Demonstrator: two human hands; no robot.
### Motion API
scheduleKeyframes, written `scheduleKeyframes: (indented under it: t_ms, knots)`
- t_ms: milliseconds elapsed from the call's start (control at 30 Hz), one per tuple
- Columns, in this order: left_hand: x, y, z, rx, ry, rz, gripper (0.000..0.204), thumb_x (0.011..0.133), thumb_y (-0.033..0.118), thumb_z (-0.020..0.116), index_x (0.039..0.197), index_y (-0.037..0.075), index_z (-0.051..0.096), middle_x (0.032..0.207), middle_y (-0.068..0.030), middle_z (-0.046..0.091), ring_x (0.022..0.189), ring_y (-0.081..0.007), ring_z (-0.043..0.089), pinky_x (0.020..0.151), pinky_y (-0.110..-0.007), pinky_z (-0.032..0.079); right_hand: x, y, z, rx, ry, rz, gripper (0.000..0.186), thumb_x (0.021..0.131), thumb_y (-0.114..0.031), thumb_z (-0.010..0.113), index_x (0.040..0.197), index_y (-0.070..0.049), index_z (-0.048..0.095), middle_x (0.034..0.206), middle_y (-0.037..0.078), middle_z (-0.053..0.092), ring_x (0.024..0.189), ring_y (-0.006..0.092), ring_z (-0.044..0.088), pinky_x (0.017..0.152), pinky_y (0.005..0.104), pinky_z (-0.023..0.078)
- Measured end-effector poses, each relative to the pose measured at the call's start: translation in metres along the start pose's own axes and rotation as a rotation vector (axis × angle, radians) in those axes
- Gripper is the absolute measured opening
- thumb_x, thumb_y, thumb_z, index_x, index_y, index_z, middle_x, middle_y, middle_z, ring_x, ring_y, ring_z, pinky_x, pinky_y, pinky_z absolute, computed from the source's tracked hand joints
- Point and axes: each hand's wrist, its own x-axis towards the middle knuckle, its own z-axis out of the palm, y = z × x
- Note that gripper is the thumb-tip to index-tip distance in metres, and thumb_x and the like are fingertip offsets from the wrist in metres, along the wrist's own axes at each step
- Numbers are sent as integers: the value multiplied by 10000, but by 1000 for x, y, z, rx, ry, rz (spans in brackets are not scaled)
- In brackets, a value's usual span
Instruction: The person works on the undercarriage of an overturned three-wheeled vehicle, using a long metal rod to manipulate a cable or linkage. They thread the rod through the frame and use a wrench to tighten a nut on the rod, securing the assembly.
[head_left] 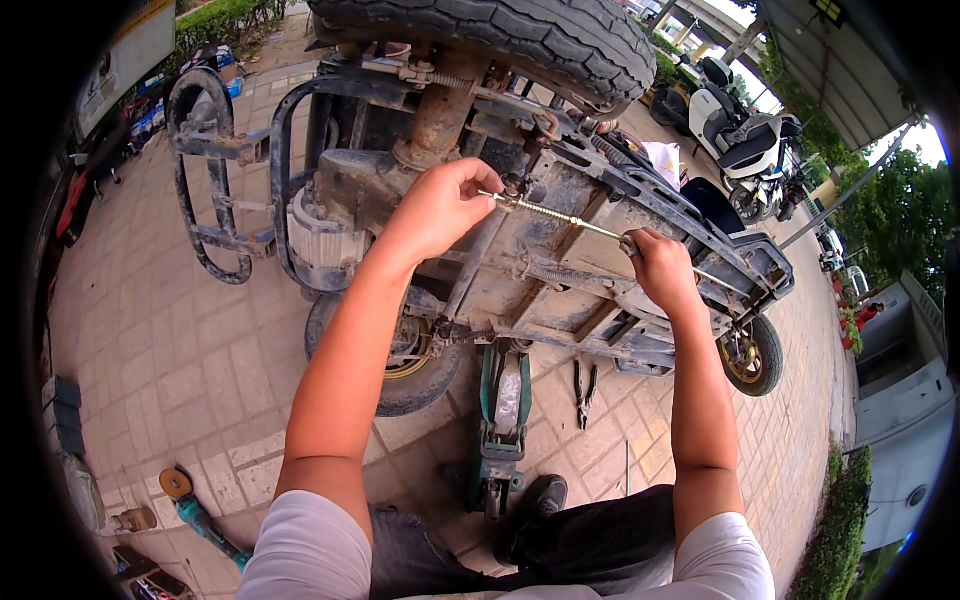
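Observation:
A small three-wheeled vehicle (560,270) lies tipped on its side with its dirty underside facing me. A thin threaded metal rod (560,217) runs across the underside. My left hand (440,205) pinches the rod's left end near the rear axle (440,110). My right hand (660,265) is closed around the rod's right end, by the frame rail. Both arms are stretched forward. A large rear tyre (500,30) sits at the top, and a second tyre (410,370) lies below my left forearm.
A green floor jack (503,420) props the vehicle. Pliers (584,392) lie on the brick paving beside it. An angle grinder (195,510) rests at lower left. Parked scooters (740,140) stand at the upper right. My dark shoe (535,500) is near the jack.

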Motion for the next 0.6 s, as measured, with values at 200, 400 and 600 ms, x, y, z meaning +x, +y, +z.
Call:
scheduleKeyframes:
  t_ms: [200,400,600]
  knots:
    - [2,2,-8,30,-6,-222,159,921,109,639,1017,-17,634,841,-10,625,747,-82,570,695,-249,493,0,-1,-2,7,9,-13,135,857,-125,613,971,-59,642,884,140,652,756,386,633,664,481,516]
    - [2,-4,-7,-55,-48,-99,239,874,132,672,1039,-40,654,876,-75,688,784,-140,645,707,-290,530,-1,-5,-2,41,0,43,128,846,-110,625,941,-25,624,876,169,632,801,405,613,677,475,496]
    - [1,-6,-12,-144,-45,-112,238,873,111,663,1060,-37,661,879,-72,694,769,-138,643,703,-286,529,8,-23,-37,48,-171,132,223,942,-225,573,935,-8,622,877,185,638,825,420,612,727,494,494]
